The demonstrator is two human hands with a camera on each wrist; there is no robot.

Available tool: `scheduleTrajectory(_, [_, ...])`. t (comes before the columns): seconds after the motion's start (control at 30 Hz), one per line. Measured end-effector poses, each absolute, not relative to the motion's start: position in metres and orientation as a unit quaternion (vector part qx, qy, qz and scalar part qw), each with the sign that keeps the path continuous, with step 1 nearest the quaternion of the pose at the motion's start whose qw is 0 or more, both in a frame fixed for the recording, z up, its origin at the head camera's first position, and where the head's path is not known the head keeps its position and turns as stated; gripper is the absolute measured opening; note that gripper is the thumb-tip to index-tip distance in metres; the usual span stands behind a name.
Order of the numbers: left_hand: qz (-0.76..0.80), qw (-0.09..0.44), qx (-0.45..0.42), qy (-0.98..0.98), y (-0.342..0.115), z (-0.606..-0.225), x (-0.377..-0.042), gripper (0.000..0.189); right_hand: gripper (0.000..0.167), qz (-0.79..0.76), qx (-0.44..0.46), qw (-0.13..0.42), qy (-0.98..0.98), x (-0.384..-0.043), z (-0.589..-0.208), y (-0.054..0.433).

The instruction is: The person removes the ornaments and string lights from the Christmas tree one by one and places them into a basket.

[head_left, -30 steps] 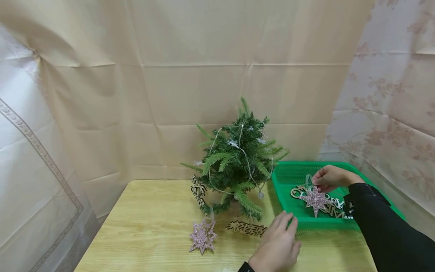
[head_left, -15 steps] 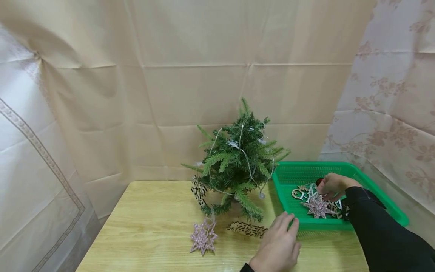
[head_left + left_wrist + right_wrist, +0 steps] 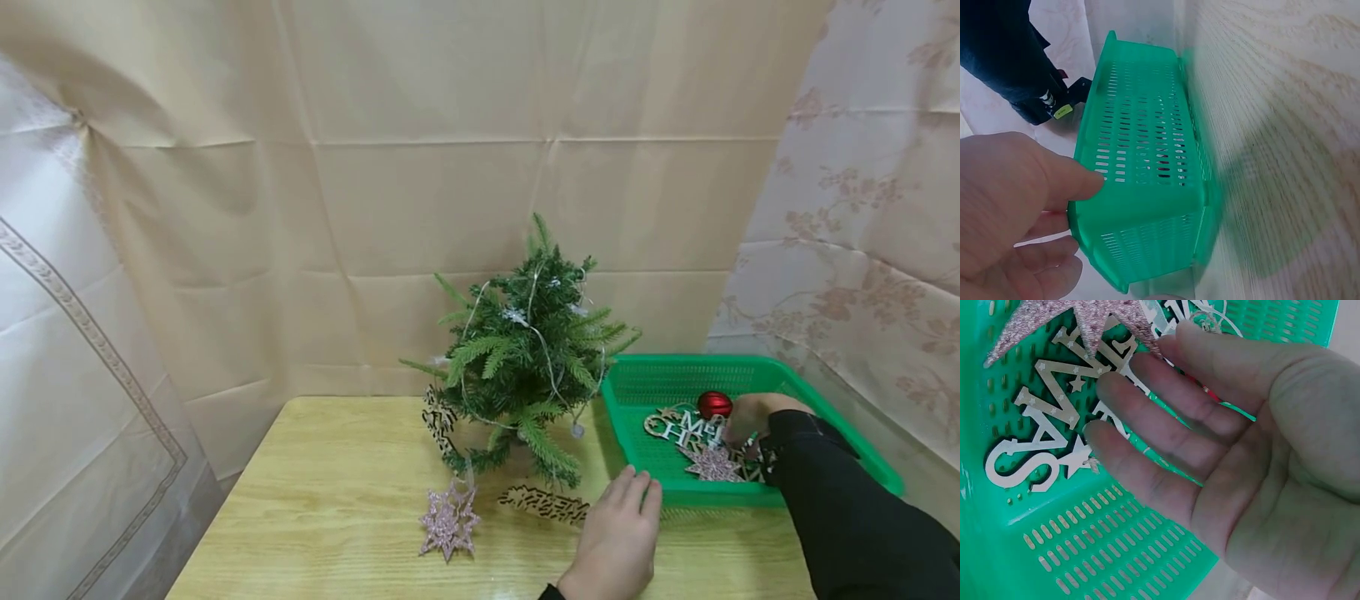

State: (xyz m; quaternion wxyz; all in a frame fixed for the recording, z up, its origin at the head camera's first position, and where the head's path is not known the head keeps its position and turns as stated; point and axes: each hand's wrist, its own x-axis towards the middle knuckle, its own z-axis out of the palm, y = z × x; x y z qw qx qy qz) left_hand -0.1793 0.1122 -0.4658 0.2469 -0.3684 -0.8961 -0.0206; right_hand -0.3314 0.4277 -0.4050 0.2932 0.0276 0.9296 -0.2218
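Observation:
Inside the green plastic basket (image 3: 626,471), my right hand (image 3: 753,417) reaches down over the ornaments. Its fingers (image 3: 1147,419) are loosely bent in the right wrist view, with no object plainly held; the thumb tip lies beside white letters and string. A glittery pink star (image 3: 712,463) lies in front of this hand, a red ball (image 3: 715,405) to its left. Wooden letter ornaments (image 3: 682,427) surround the star. My left hand (image 3: 615,533) is at the basket's near left corner, fingers mostly straight, thumb (image 3: 1082,178) against the rim in the left wrist view.
A small artificial Christmas tree (image 3: 525,358) with string lights stands left of the basket. Pink star ornaments (image 3: 447,521) and a dark cut-out wooden ornament (image 3: 543,504) lie before it on the wooden table (image 3: 322,500). Another cut-out ornament (image 3: 438,421) is at the tree's left.
My right hand lowered the pink star into the basket, let it go and shifted slightly right. The red ball has come into view. My left hand has barely moved.

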Motion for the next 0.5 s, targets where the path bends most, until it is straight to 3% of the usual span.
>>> scheduleTrajectory(0.27, [-0.022,0.271,-0.372,-0.887,0.1119,-0.4663,-0.1783,0.062,0.033,-0.190,0.013,0.338,0.922,-0.3272,-0.3989,0.4230])
scheduleTrajectory(0.5, [-0.037,0.282,-0.372,-0.884,0.1113,-0.4673,-0.1785,0.060,0.041,-0.168,0.002,0.345,0.923,-0.3301,-0.3998,0.4220])
